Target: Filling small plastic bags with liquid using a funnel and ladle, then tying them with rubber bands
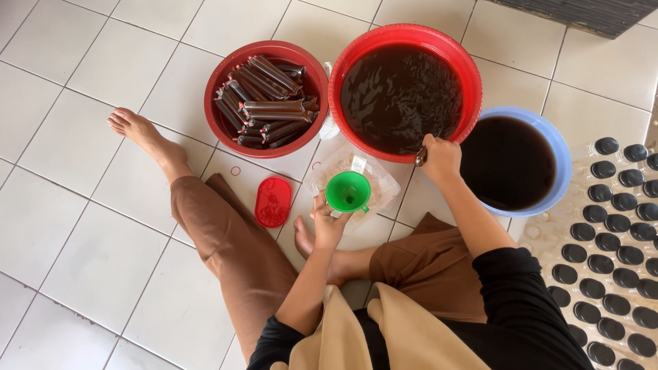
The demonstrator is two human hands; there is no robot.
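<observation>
My left grip (327, 223) holds the green funnel (347, 191) upright; my right grip (439, 156), closed on a ladle handle (420, 157), rests at the red basin's (439, 38) rim, to the funnel's right.

You are sitting on a floor (82, 82) of large, pale, glossy square tiles with thin dark grout lines, which spreads away from your fingers on every side. Soft, even daylight falls on it, leaving faint reflections and only weak shadows. Far beyond your fingers, at the upper right corner, lies a dark ribbed mat (589, 15).
</observation>
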